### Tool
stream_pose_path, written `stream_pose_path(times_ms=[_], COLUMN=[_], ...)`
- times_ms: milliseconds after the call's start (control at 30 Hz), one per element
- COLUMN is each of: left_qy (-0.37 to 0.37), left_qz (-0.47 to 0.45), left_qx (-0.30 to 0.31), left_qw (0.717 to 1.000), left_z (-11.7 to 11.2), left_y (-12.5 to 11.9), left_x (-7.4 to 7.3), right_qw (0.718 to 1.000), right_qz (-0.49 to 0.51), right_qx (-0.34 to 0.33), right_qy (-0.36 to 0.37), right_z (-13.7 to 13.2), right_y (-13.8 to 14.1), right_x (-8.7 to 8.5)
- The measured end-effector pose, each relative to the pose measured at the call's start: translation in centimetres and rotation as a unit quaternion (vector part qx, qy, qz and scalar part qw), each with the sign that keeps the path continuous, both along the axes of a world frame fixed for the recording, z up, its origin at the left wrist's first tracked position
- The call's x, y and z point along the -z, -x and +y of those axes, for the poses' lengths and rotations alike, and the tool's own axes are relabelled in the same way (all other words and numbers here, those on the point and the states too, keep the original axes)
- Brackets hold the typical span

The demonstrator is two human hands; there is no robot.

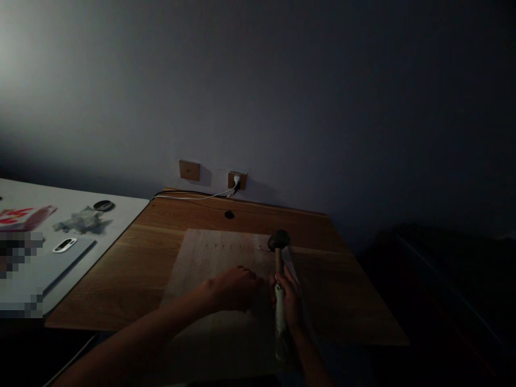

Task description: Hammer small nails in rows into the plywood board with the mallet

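My right hand [291, 298] is wrapped round the handle of a mallet [278, 242] with a dark, rounded head. The mallet's head lies over the far right corner of a pale wooden board [193, 269]. Just left of the head, a small nail [260, 248] shows on the board. A row of several small dark dots [223, 246], nails or holes, runs leftward from it. Curled above the board's middle, my left hand [237, 287] has its fingers closed; whatever they may hold is hidden.
The board lies on a brown wooden table [133, 269]. White and black cables [193, 198] run along its back edge to a wall socket [237, 180]. On the white table [121, 201] at left are a grey scale [76, 263], crumpled clear plastic [84, 220] and a dark roll [104, 205].
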State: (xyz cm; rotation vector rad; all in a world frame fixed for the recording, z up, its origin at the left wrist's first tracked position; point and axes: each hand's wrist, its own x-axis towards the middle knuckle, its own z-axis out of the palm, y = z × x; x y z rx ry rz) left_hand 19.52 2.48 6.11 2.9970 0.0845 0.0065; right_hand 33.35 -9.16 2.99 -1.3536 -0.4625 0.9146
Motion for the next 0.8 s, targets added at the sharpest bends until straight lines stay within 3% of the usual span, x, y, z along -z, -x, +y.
stream_pose_path(times_ms=[100,200,300,433,600,800], left_qy=[0.019,0.120,0.207,0.240,0.229,0.211], left_qz=[-0.002,-0.045,-0.130,-0.169,-0.224,-0.244], left_qx=[0.003,-0.010,-0.106,-0.229,-0.228,-0.198], left_qw=[1.000,0.992,0.964,0.928,0.920,0.926], left_z=[0.7,3.0,6.0,8.4,8.7,8.8], left_y=[-0.7,-1.4,-2.5,-3.5,-3.3,-3.1], left_x=[0.0,-0.4,0.3,3.0,5.6,5.7], right_qw=[1.000,0.999,1.000,0.999,0.999,0.998], right_qz=[-0.016,-0.006,0.016,-0.020,-0.016,0.006], right_qx=[0.016,0.038,0.021,-0.025,-0.033,-0.044], right_qy=[0.001,0.010,-0.014,-0.036,-0.032,-0.036], right_z=[0.0,0.1,0.2,0.1,0.0,0.0], right_y=[-0.1,0.1,0.3,0.3,0.1,0.4], right_x=[0.2,0.4,0.6,0.5,0.4,0.2])
